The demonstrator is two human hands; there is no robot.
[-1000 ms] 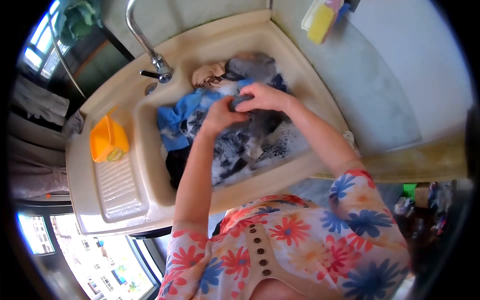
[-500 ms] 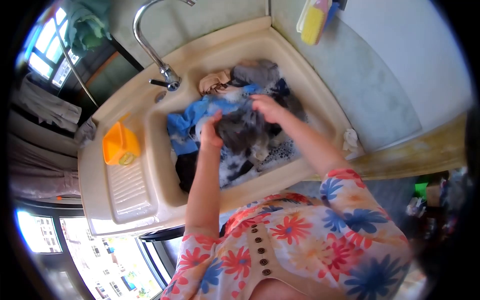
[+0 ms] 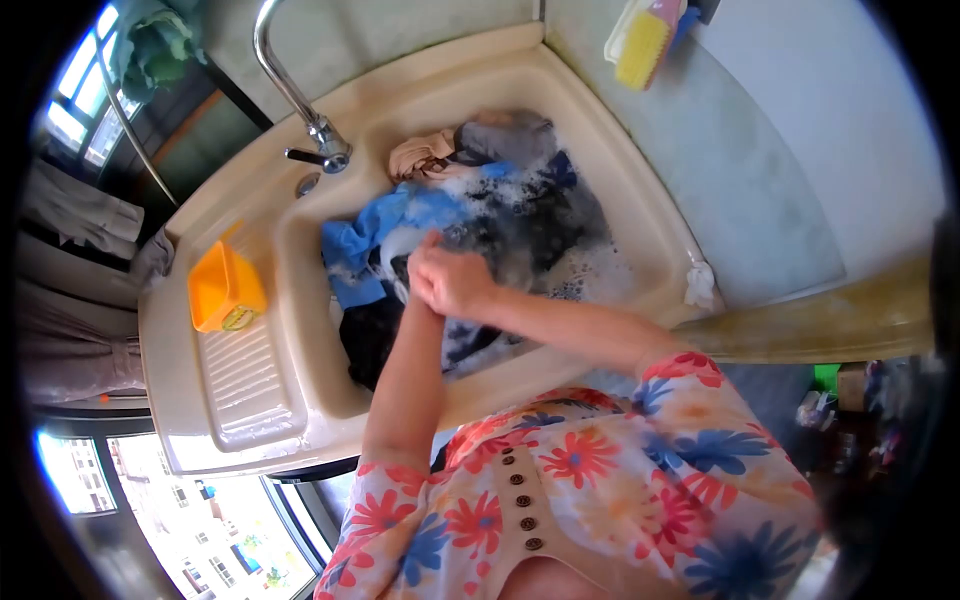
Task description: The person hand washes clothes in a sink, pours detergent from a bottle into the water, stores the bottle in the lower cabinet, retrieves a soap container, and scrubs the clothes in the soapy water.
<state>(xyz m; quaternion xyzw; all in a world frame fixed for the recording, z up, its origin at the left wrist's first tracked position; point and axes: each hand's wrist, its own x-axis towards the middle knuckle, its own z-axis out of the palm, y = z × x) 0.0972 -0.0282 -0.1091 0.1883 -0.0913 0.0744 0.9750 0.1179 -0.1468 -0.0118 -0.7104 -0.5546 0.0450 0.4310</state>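
Observation:
My right hand (image 3: 462, 284) is closed around my left hand (image 3: 424, 256), above the soapy water in the sink basin (image 3: 331, 375). Most of the left hand's fingers are hidden behind the right. Beneath and beyond them lies soaking laundry: a blue cloth (image 3: 400, 210), a dark grey garment (image 3: 540, 225) among suds and a black piece (image 3: 365, 345) at the near left. A beige cloth (image 3: 424, 155) and a grey cloth (image 3: 508, 138) are heaped at the far end.
A chrome faucet (image 3: 318, 130) rises at the back left. On the ribbed drainboard (image 3: 245, 395) stands an orange plastic container (image 3: 225, 288). A yellow-bristled brush (image 3: 645, 48) hangs on the wall, and a crumpled white cloth (image 3: 702, 287) sits at the right rim.
My hands have let go of the dark grey garment, which now lies in the water. My right hand has moved left and closed around my left hand.

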